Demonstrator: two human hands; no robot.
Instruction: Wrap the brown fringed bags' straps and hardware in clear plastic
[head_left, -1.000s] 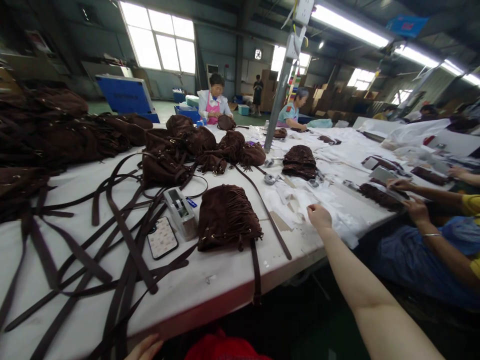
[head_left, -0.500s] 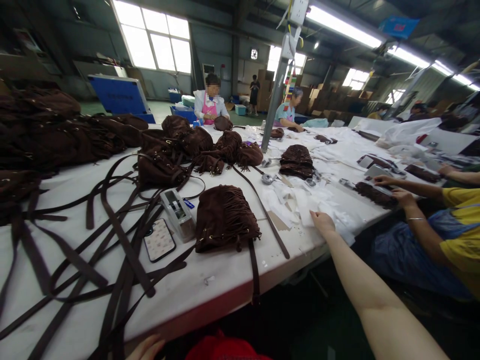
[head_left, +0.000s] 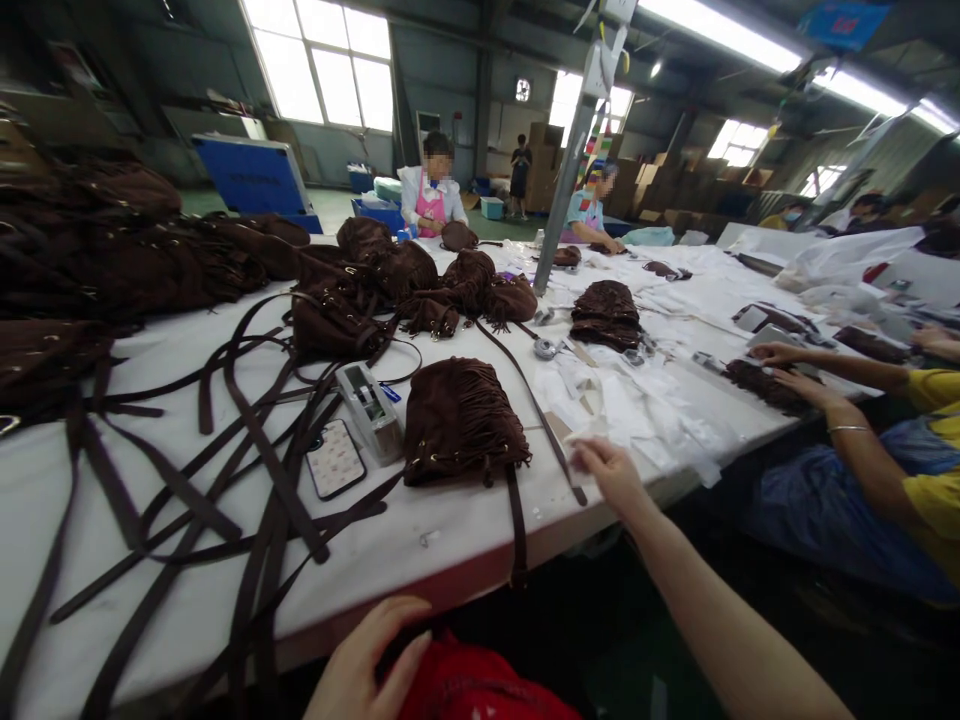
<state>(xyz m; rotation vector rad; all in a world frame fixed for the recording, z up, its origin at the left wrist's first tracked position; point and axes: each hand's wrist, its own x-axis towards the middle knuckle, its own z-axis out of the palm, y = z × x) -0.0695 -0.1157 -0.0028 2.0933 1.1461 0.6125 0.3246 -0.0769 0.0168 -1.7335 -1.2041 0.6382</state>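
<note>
Head camera: right hand (head_left: 609, 476) has swung back beside the brown strap (head_left: 541, 415), fingers bunched (gripping anything? can't tell), and left hand (head_left: 367, 658) has risen, fingers loosely parted

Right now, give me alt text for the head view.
The person's right hand is beside a brown strap on a white table, its grip unclear; the left hand is near the table's front edge. A brown fringed bag lies beyond, more straps at left.
</note>
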